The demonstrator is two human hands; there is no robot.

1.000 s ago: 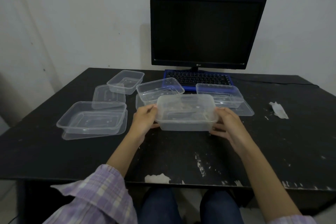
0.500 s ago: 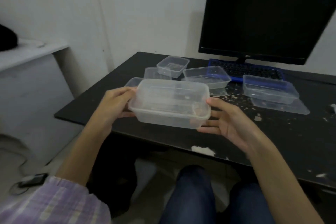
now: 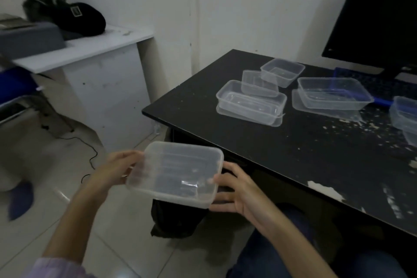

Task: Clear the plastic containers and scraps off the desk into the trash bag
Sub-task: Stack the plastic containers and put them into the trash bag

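Both hands [image 3: 171, 184] grip the light, flexible lidded container [image 3: 177, 177] by its short ends above the trash bag [image 3: 173, 221]

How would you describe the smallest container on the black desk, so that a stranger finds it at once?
Start at the black desk and go to its far left corner, near the wall. Among the clear containers there, the small container sits farthest back, with one end propped on a flat lid. It is shorter and squarer than the long shallow trays beside it.
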